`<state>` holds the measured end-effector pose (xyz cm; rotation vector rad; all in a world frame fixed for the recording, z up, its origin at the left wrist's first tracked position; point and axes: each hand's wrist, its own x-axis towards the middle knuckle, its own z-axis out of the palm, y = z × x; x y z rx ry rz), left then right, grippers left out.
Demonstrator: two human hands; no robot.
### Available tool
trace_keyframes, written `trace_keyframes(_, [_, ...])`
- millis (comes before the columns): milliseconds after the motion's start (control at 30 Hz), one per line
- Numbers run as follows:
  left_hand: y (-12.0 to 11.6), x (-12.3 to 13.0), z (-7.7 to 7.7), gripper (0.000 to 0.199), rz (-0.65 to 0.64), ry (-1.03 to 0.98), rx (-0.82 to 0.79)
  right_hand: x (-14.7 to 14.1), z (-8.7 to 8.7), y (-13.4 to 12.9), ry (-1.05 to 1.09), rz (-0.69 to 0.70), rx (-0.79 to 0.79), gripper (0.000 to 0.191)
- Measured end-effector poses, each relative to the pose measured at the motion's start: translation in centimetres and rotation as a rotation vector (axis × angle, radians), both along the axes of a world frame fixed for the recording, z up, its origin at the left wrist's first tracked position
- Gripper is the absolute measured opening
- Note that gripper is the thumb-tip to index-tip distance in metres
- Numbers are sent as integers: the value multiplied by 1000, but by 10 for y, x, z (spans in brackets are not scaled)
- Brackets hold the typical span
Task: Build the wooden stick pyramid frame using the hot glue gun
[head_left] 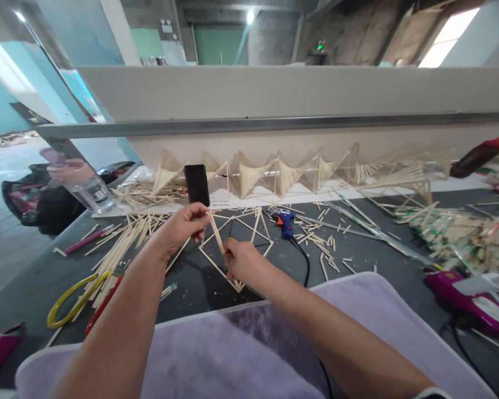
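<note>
My left hand (188, 224) pinches the upper end of a few thin wooden sticks (216, 235), held slanting above the table. Lower down, my right hand (242, 259) has its fingers closed round the same sticks; how many there are I cannot make out. Beneath both hands lies an angular frame of wooden sticks (210, 257) on the dark tabletop, partly hidden by my right hand. A blue glue gun (286, 221) rests to the right of the frame, its cord running towards me. Behind my left hand a black phone (197, 185) stands upright.
Yellow-and-red-handled scissors (72, 299) and loose sticks (122, 244) lie at left, near a pink-lidded bottle (85, 185). Twisted stick structures (289, 174) line the back. Stick scraps (461, 235) and a magenta tool (469, 299) are at right. A lilac towel (216, 354) covers the front.
</note>
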<state>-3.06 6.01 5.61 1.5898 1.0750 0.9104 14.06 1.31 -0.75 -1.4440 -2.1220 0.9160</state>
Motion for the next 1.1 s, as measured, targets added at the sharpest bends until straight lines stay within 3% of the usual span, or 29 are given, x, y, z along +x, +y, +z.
trace_keyframes(233, [1, 1, 1, 26, 3, 18, -21, -1, 4, -1, -36, -20, -12, 11])
trace_keyframes(600, [1, 0, 2, 26, 19, 45, -5, -4, 5, -7, -69, -34, 166, 19])
trace_keyframes(833, [1, 0, 1, 27, 25, 51, -5, 2, 6, -4, -38, 25, 96, 25])
trace_keyframes(1100, [1, 2, 0, 24, 36, 45, 9, 2, -1, -2, -32, 13, 79, 19])
